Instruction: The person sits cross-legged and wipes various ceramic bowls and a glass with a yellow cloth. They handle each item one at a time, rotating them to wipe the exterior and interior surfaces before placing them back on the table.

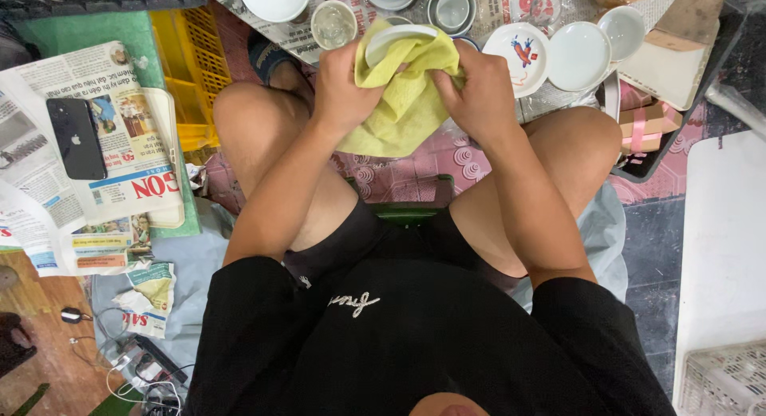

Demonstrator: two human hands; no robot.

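Lying at the left of the frame: spread newspaper sheets [120, 129] with colour photos and a red-lettered headline block, and a black phone [76, 138] resting face down on top of them. Sitting just right of those papers, in the upper left: a yellow plastic crate [191, 65] with a slatted wall. Crumpling at the lower left: a small torn printed wrapper [148, 296], green and white with red letters, beside tangled white cables [128, 368]. Standing at the right edge, mid-height: a small brown cardboard box [650, 125] tied with pink ribbon. Showing at the lower right corner: part of a white basket [726, 380].

Spreading across the top centre, on more newspaper: a clear glass cup [333, 23], a white dish with a red painted figure [517, 53] and plain white dishes [578, 55] just right of it.

Gripping at top centre, between the bare knees: left hand [343, 89] and right hand [479, 97], both closed around a yellow-green cloth [403, 105]. Wrapping inside that cloth: a white bowl [395, 39], only its rim peeking out at the top, between the two thumbs. Pressing the cloth against the bowl from the left and from the right, fingers curled tight on the fabric. Hanging below the hands: the loose tail of the cloth, draping toward the lap.
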